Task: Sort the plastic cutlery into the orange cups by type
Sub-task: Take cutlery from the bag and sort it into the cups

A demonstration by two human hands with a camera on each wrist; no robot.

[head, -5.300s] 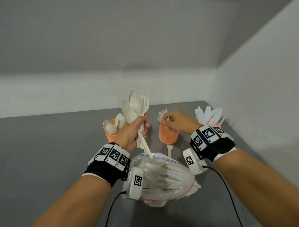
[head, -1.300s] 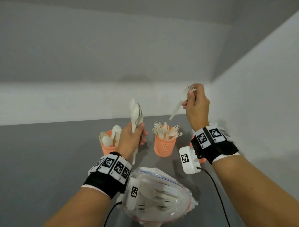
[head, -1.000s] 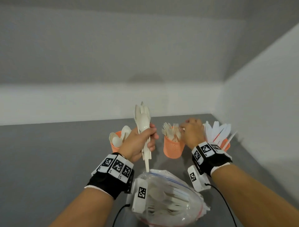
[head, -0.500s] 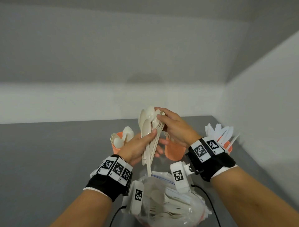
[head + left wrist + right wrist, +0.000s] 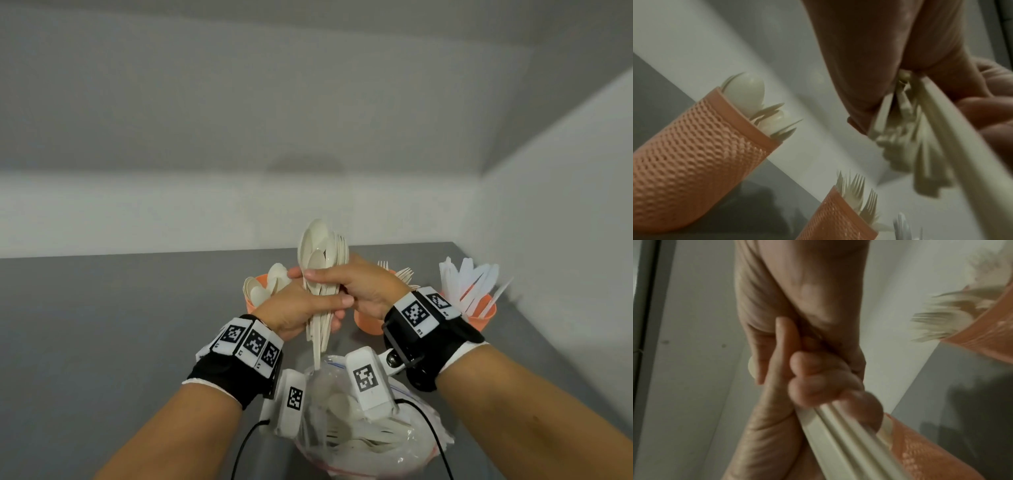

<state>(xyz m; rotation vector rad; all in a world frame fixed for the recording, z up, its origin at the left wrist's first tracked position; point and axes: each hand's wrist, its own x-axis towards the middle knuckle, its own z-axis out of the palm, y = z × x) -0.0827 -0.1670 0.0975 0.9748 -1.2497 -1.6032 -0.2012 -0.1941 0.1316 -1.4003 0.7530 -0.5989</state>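
Both hands clamped on upright bundle of cream plastic cutlery (image 5: 322,281): left hand (image 5: 294,311) grips handles, right hand (image 5: 366,287) pinches necks. Spoon-filled orange mesh cup (image 5: 255,301) just left of bundle, nearer left hand.

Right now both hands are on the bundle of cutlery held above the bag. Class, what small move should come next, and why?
Probably the right hand should draw one piece out of the bundle while the left hand holds the rest. The bundle shows spoon bowls with fork tines behind, so it looks mixed, and the spoon cup and fork cup stand just behind.
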